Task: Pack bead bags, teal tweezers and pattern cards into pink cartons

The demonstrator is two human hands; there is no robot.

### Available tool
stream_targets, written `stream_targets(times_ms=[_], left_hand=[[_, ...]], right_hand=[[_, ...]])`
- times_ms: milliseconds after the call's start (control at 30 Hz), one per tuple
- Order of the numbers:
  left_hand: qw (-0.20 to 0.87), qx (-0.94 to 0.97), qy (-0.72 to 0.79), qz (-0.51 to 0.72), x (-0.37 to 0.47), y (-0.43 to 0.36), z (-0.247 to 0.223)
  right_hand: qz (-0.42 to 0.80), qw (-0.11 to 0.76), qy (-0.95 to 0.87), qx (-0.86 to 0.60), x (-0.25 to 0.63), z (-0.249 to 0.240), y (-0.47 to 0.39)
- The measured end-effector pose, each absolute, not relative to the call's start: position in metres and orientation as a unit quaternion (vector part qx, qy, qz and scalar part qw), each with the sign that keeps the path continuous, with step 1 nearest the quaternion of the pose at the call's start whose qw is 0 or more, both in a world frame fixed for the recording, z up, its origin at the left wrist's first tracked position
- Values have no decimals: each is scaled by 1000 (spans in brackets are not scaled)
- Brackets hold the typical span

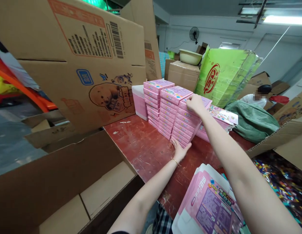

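Pink boxes stand in tall stacks on the red-brown table (pixel 146 146). My left hand (pixel 180 151) is at the bottom of the nearest stack (pixel 184 128), its fingers against the lowest boxes and its thumb apart. My right hand (pixel 196 104) lies over the top of that same stack, fingers bent down onto the upper box. The middle stack (pixel 168 113) and the left stack (pixel 152 102) stand beside it, untouched by my hands. Flat pink cartons (pixel 207 201) lie near the table's front edge, below my right forearm.
A big open cardboard box (pixel 102 149) is at the left, its printed flap (pixel 104 78) upright beside the stacks. Printed pink-and-white packs (pixel 224 117) lie behind my right arm. Further right are a green sack (pixel 253 122), colourful small packets (pixel 282 185) and a person (pixel 254 99).
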State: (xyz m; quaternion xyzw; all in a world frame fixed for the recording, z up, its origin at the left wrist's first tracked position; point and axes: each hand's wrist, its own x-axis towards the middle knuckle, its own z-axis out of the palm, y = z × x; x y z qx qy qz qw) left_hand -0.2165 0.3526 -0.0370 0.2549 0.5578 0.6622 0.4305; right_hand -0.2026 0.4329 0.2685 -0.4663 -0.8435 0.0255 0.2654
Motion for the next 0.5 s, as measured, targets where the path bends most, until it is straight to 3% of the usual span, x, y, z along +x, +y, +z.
stream_targets(times_ms=[133,300,400,500], left_hand=[[333,365,658,568,-208,342,-56],[247,422,706,512,-207,351,-71],[222,444,706,506,-209,353,-73],[209,482,676,516,-210,345,-73]], right_hand=[[21,291,-834,-469,-198,273,430],[10,507,-756,-413,-128,258,427],[132,627,-685,-347,-85,239,376],[400,599,-661,-211,-70,228,278]])
